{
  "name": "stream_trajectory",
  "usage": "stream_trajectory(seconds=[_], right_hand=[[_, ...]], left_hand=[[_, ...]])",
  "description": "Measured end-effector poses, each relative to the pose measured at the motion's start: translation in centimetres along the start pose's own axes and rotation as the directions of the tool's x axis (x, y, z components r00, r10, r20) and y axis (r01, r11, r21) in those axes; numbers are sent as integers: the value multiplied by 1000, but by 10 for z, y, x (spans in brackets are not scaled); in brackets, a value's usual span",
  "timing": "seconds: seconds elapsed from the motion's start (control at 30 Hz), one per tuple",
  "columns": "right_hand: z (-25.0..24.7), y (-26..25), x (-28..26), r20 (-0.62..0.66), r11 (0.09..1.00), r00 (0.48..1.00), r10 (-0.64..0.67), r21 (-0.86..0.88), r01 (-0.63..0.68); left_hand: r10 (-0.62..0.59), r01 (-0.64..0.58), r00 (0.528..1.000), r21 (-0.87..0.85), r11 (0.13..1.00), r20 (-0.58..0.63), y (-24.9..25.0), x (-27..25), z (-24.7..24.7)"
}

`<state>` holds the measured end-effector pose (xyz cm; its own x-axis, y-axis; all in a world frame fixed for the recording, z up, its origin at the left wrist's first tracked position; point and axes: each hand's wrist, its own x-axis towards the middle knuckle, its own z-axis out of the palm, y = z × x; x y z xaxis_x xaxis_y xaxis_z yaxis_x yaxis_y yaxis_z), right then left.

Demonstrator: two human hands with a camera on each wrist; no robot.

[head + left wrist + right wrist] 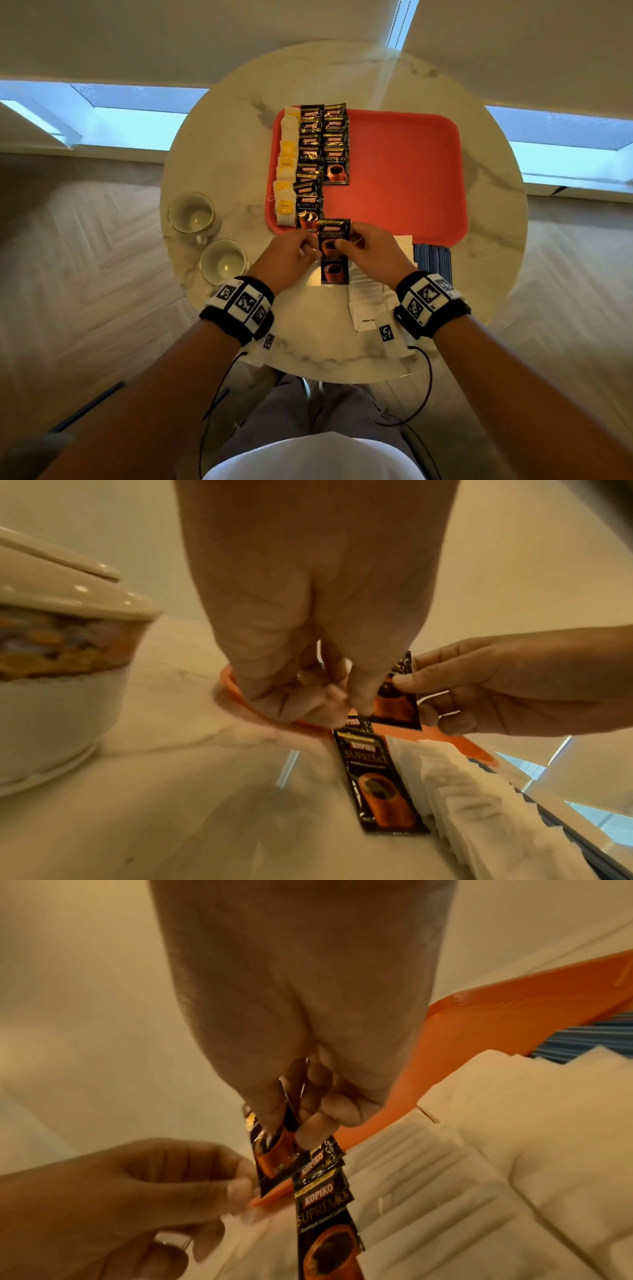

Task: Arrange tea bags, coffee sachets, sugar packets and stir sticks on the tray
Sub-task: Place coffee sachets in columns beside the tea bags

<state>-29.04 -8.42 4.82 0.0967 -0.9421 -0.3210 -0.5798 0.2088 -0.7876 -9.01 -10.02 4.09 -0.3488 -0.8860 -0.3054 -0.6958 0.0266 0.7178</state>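
Note:
Both hands hold one black coffee sachet (334, 233) upright just above the near edge of the red tray (404, 178). My left hand (310, 245) pinches its left edge and my right hand (342, 244) pinches its right side; the same sachet (397, 704) (274, 1153) shows in both wrist views. More coffee sachets (335, 270) lie on the table below it. On the tray, tea bags (286, 171) fill the left column, with two columns of coffee sachets (322, 150) beside them. White sugar packets (368, 294) and blue stir sticks (432, 257) lie on the table under and beyond my right hand.
Two gold-rimmed cups (191, 214) (222, 260) stand at the table's left. The round marble table (222, 137) ends close behind my wrists. The tray's right two-thirds is bare red surface.

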Motion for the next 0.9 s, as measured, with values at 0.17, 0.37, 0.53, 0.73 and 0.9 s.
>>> stream_trajectory(seconds=[0.17, 0.37, 0.53, 0.73, 0.9], right_hand=[[-10, 12, 2, -94, 995, 991, 91, 35, -88], [-18, 20, 1, -93, 995, 991, 101, 22, -99], [-21, 21, 6, -97, 996, 992, 84, 19, -82], [-33, 12, 30, -165, 993, 983, 80, 100, -64], [-44, 8, 74, -223, 995, 970, 94, 52, -84]], left_hand=[[-289, 277, 951, 113, 954, 107, -2, 14, 28], [-317, 305, 943, 118, 945, 98, -7, 17, 40], [-197, 187, 973, 87, 978, 123, -7, 4, 23], [-143, 143, 990, 26, 989, 8, -2, -4, -7], [-129, 124, 985, -51, 991, -116, 12, 3, -24]])
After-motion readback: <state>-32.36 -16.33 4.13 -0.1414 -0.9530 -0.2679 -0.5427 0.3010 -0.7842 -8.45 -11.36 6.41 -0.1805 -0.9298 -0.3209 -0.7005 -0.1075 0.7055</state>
